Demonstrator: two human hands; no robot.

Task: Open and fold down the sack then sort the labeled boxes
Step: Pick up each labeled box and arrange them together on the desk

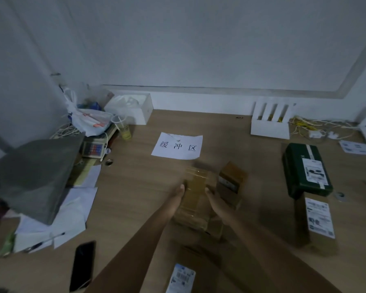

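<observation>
My left hand and right hand lie flat, fingers straight and together, pressed against opposite sides of a taped cardboard box on the wooden table. A smaller box sits just right of it; the paper sign lies beyond.

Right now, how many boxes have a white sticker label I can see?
3 for sure. The dark green box sits far right, the brown box just below it, and another labeled box at the bottom edge. The taped box between the hands shows none.
</observation>
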